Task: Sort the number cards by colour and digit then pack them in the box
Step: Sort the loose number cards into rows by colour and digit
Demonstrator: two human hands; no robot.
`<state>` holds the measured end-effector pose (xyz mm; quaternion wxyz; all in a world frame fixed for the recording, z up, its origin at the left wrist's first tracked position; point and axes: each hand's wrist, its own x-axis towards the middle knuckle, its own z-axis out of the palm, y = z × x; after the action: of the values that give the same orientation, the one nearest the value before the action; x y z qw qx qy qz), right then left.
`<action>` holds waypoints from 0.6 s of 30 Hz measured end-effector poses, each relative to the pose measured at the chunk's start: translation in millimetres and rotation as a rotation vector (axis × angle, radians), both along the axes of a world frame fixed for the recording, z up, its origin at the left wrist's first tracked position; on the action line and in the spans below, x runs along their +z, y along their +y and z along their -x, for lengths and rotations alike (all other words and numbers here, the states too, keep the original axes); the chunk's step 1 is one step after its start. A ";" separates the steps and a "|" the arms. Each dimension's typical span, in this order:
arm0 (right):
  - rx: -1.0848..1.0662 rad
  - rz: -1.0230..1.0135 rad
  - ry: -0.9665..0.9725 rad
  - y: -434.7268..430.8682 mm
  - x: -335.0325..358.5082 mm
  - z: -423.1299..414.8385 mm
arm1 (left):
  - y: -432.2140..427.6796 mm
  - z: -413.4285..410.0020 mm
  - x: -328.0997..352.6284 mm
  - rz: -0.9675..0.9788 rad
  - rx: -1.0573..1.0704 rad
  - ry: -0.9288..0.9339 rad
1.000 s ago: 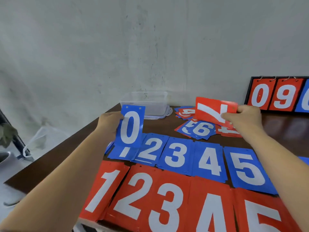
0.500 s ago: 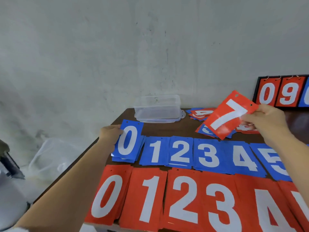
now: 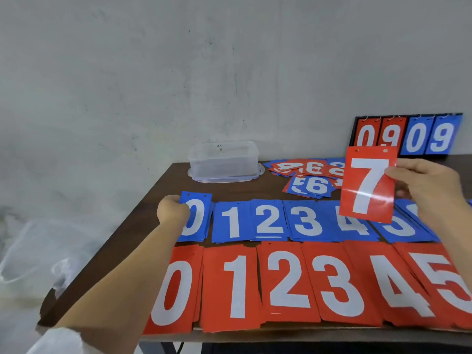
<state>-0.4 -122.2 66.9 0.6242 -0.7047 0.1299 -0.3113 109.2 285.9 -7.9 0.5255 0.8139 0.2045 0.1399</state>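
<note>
Left hand (image 3: 171, 213) pressing the blue 0 card (image 3: 198, 216) onto its pile; right hand (image 3: 424, 186) pinching an upright red 7 card (image 3: 367, 185) above the blue row. Sorting step, probably: needs a spot right of the red 5 pile (image 3: 445, 282). Beyond, unsorted cards (image 3: 310, 176); clear plastic box (image 3: 223, 160) at the table's far edge.

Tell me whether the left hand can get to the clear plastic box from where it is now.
Probably yes. The left hand rests on the blue 0 pile, and only bare table lies between it and the box just beyond.
</note>
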 end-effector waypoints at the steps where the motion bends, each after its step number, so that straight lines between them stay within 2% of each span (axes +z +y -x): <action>1: -0.005 0.011 0.004 -1.2 0.1 3.6 | -2.0 0.4 -1.9 -0.030 -0.010 0.004; 8: 0.003 0.045 0.006 -7.3 -0.8 18.6 | -23.8 9.6 -0.3 -0.225 -0.124 -0.004; 18: 0.019 0.041 0.080 -45.5 -10.3 44.8 | -112.2 30.5 18.0 -0.331 -0.298 -0.113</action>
<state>-45.2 -167.8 56.6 0.6068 -0.7304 0.1416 -0.2797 78.8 173.7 10.1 0.4102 0.9011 0.0265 0.1377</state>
